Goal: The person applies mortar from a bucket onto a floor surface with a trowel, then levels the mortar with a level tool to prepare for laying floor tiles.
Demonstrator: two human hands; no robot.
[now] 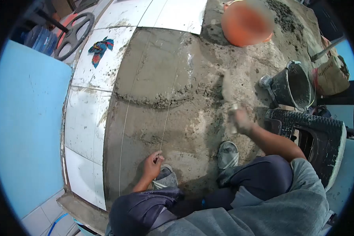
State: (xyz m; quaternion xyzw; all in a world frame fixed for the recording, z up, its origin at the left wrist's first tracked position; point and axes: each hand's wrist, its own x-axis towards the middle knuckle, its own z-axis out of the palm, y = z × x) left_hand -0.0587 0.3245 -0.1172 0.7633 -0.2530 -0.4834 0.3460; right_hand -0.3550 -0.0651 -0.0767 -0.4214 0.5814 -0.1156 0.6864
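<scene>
— Any lettering, brand or number to read anywhere?
— None legible. Only a coloured fish picture point(100, 48) on a white tile point(91, 65), without words.
— On the sack point(333, 74) at the right edge?
— Marks too blurred to make out.
— The black bucket point(293, 84), the black crate point(316, 135)?
— Plain, no labels visible.
</scene>
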